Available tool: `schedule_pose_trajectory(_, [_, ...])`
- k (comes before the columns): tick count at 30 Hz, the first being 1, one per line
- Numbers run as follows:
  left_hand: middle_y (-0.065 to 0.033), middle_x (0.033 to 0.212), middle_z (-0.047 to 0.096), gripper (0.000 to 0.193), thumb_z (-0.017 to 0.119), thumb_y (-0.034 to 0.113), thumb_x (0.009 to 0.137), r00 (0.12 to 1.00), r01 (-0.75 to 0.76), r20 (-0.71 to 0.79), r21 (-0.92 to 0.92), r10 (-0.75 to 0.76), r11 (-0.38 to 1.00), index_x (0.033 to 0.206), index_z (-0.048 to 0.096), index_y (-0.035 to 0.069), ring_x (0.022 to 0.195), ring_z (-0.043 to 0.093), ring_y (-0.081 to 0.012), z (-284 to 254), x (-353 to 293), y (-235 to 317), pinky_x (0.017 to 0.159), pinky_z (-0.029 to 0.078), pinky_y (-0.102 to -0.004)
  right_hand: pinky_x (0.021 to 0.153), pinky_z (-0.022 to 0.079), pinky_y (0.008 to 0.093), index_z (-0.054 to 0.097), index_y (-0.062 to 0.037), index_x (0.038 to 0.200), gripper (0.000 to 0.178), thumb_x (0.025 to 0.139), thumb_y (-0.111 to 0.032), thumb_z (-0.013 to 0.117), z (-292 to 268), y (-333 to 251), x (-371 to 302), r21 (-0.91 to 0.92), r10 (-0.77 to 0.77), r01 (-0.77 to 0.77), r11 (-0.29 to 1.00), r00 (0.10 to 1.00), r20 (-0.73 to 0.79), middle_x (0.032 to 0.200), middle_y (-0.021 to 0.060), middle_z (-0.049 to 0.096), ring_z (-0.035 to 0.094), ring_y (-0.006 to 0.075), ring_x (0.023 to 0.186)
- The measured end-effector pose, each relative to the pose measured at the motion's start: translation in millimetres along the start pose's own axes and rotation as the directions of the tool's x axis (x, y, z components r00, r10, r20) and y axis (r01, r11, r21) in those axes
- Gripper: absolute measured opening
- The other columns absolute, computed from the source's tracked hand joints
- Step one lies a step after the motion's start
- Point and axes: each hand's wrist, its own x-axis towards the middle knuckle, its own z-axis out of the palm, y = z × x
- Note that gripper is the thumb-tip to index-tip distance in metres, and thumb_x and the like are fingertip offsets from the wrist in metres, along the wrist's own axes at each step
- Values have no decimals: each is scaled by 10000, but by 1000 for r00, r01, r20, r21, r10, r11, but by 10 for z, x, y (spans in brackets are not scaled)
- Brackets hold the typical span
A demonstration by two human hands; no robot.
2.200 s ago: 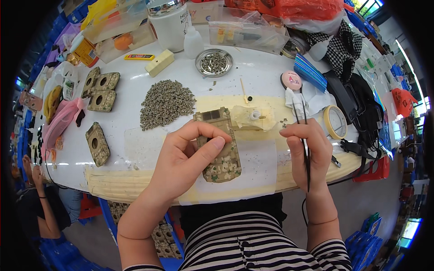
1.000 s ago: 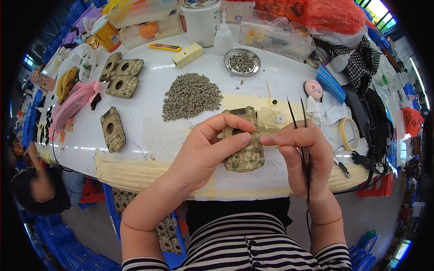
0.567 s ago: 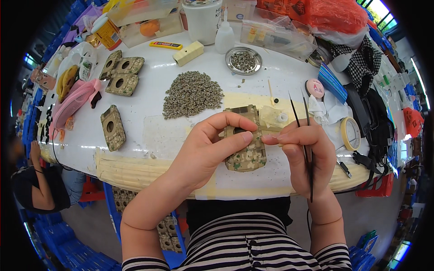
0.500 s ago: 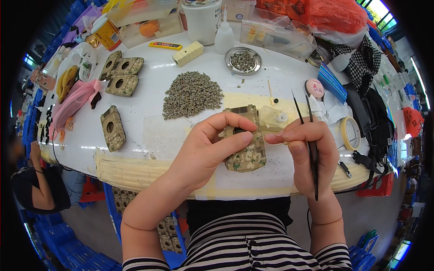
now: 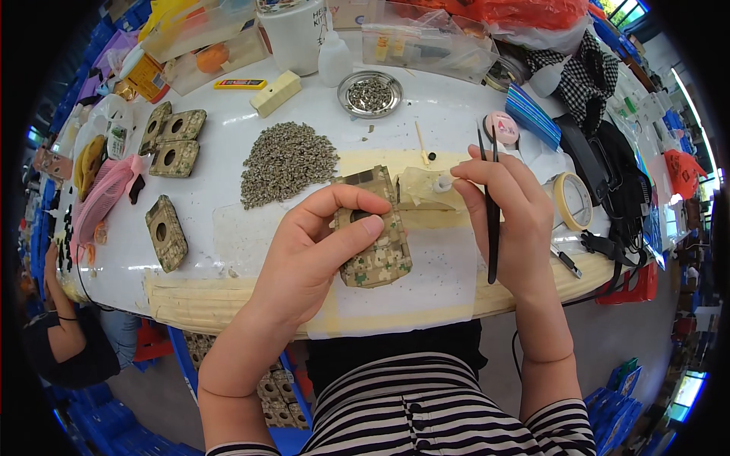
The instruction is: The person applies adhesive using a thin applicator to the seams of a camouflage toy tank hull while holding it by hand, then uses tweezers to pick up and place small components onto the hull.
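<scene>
My left hand [image 5: 300,254] grips a camouflage-patterned case [image 5: 380,254], its thumb lying across the face and partly covering a round hole. Black tweezers [image 5: 493,235] sit in my right hand [image 5: 521,216], points upward, away from the case. The thumb and forefinger of that hand come close together beside a small whitish cup-like piece [image 5: 442,183] on a tape-wrapped block [image 5: 417,186]. Whether they pinch anything tiny, I cannot make out. White paper [image 5: 433,281] with small dark specks lies under the case.
A heap of small metallic parts [image 5: 285,167] lies left of centre, with more in a round metal dish [image 5: 370,74]. Several matching camouflage cases [image 5: 166,234] rest at left. A tape roll [image 5: 572,201] and black bag [image 5: 623,190] are at right; plastic boxes [image 5: 426,49] stand behind.
My right hand has moved from beside the case up to the cup-like piece, its tweezers still held. My view has shifted, so the table's things appear farther left.
</scene>
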Motion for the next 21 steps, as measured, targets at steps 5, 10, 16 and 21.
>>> schedule_pose_trajectory(5, [-149,996,642,138,543,48,890,1000,-14,-9,-7,14,1000,1025,544,17,947,658,-234,-6,4,-2,792,551,-316,679,462,321,595,-11,1126,430,787,-246,715,-188,-30,-60,18,15,-16,1000,999,45,854,124,577,566,256,751])
schedule_pose_trajectory(10, [-142,995,636,140,540,46,890,1000,-27,2,20,26,999,1026,538,14,959,655,-235,-29,3,-1,781,555,-314,816,485,321,515,50,1205,520,833,-269,692,-355,-75,-325,312,147,-156,937,988,53,1043,174,617,630,231,902])
schedule_pose_trajectory(16, [-120,997,612,127,536,55,897,999,-49,-12,29,49,998,1017,532,12,969,652,-246,9,-1,-11,783,558,-317,792,488,253,655,35,966,185,793,-19,695,-515,81,-486,527,341,-514,677,853,395,933,100,666,639,155,873])
schedule_pose_trajectory(21, [-117,1008,609,127,534,57,899,999,-36,-16,30,36,999,1018,530,13,972,652,-251,27,12,-3,781,560,-316,771,490,244,614,35,964,153,840,-40,665,-408,134,-499,588,393,-684,431,729,560,899,71,642,616,121,863])
